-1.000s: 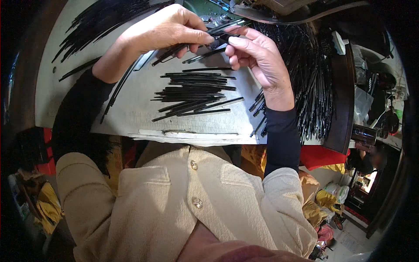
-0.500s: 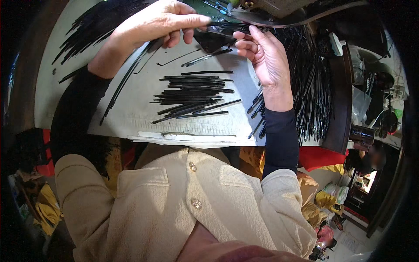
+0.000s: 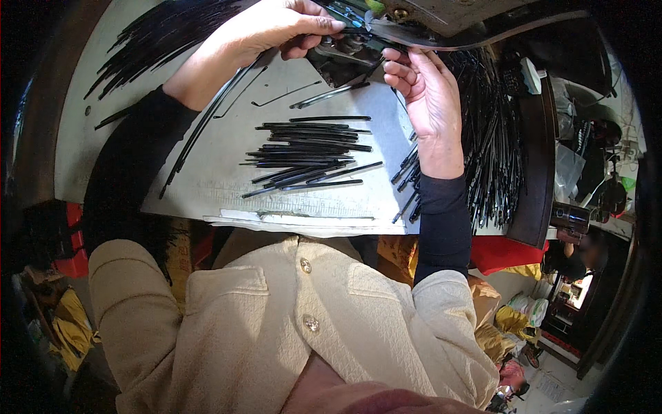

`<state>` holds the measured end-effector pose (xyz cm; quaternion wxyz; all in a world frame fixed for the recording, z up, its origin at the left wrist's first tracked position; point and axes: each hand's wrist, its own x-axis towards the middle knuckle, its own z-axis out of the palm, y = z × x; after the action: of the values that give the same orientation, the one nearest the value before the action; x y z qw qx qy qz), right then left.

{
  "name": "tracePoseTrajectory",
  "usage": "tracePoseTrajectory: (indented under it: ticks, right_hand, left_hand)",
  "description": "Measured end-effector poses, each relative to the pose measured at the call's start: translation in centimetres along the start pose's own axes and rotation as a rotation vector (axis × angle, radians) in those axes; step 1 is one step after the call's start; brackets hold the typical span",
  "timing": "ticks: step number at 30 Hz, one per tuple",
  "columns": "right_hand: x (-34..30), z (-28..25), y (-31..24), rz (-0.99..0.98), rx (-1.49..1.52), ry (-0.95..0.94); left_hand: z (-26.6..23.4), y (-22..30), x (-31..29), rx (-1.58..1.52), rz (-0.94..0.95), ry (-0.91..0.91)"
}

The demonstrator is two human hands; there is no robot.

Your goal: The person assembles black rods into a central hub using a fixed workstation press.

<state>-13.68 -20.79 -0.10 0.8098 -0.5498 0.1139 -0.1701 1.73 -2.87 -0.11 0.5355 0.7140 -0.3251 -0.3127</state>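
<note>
Many black strips (image 3: 310, 155) crowd our pale bench (image 3: 207, 172).
Our left hand (image 3: 276, 27) fingers pinch one strip at the dark fixture (image 3: 345, 58); right hand (image 3: 431, 96) fingers curl loosely beside it.

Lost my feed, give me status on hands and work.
Left hand pinching thin black strip at grey metal fixture. Right hand beside it, fingers open. Nothing blocking.

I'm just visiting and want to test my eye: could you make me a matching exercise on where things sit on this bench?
Things:
1. left hand
2. right hand
3. small pile of short black strips
4. big heap of long black strips

Places:
A. bench middle
B. right edge of bench
C. top, pinching a strip at the machine
D. fingers up beside the machine

Pairs: 1-C, 2-D, 3-A, 4-B
</note>
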Motion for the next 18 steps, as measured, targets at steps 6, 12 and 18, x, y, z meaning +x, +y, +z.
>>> tracePoseTrajectory:
  ticks: [6, 12, 18]
  right_hand:
    - [-0.1, -0.2, 0.1, 0.012, 0.002, 0.02]
    - [-0.1, -0.2, 0.2, 0.015, -0.022, 0.022]
    - [0.4, -0.5, 0.6, 0.01, 0.069, 0.007]
  left_hand:
    - [-0.6, 1.2, 0.8, -0.09, -0.184, -0.124]
    - [-0.5, 0.7, 0.6, 0.129, 0.002, -0.04]
    - [-1.1, 2.6, -0.1, 0.072, -0.033, -0.135]
